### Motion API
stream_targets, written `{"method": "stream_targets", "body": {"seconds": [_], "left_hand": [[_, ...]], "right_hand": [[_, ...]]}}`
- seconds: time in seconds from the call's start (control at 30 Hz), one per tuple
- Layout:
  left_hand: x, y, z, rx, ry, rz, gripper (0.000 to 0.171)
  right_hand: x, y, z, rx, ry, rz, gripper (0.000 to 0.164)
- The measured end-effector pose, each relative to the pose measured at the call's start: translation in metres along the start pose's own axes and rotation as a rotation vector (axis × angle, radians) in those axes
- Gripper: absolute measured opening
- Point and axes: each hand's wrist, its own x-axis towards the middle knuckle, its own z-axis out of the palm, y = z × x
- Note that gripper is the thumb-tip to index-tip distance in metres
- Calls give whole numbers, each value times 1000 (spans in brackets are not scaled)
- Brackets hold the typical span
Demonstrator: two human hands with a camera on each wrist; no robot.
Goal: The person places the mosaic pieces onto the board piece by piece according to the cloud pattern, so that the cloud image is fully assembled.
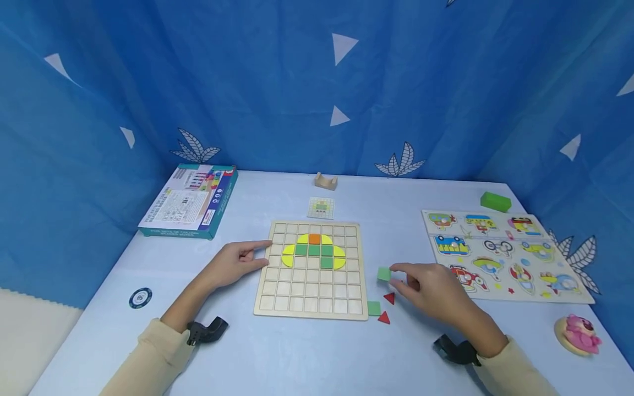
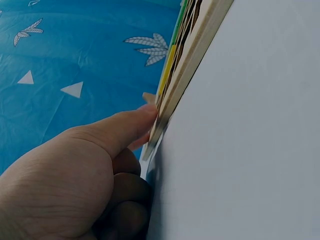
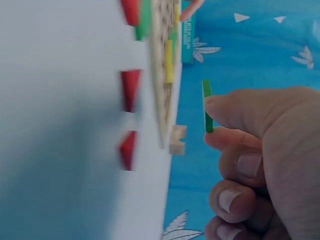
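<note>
A wooden grid board (image 1: 309, 294) lies mid-table, with yellow, green and orange tiles (image 1: 314, 251) set in its upper rows. My left hand (image 1: 260, 252) rests against the board's left edge; in the left wrist view its straight thumb (image 2: 145, 114) presses the board's edge (image 2: 185, 75). To the right of the board, my right hand (image 1: 396, 273) pinches a green square tile (image 1: 383, 274) just above the table. The right wrist view shows that tile (image 3: 207, 105) edge-on between thumb and forefinger (image 3: 210, 120). Two red triangles (image 1: 389, 298) and a green square (image 1: 373, 308) lie loose below it.
A teal game box (image 1: 190, 201) lies at back left and a round chip (image 1: 141, 297) at front left. A pattern card (image 1: 321, 208) and a small wooden stand (image 1: 325, 181) sit behind the board. On the right are a vehicle puzzle board (image 1: 500, 253), a green block (image 1: 495, 202) and a pink toy (image 1: 579, 333). Blue cloth walls enclose the table.
</note>
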Motion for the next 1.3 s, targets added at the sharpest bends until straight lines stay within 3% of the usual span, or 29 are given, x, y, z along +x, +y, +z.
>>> {"method": "stream_targets", "body": {"seconds": [0.13, 0.3, 0.83, 1.3], "left_hand": [[-1, 1, -1, 9, 8, -13, 50], [0, 1, 0, 4, 0, -15, 51], [0, 0, 1, 5, 5, 0, 50], [0, 0, 1, 4, 2, 4, 50]], "right_hand": [[15, -2, -11, -16, 23, -44, 32], [32, -13, -9, -16, -3, -105, 33], [91, -67, 53, 144, -130, -131, 23], [99, -71, 67, 73, -115, -196, 21]]}}
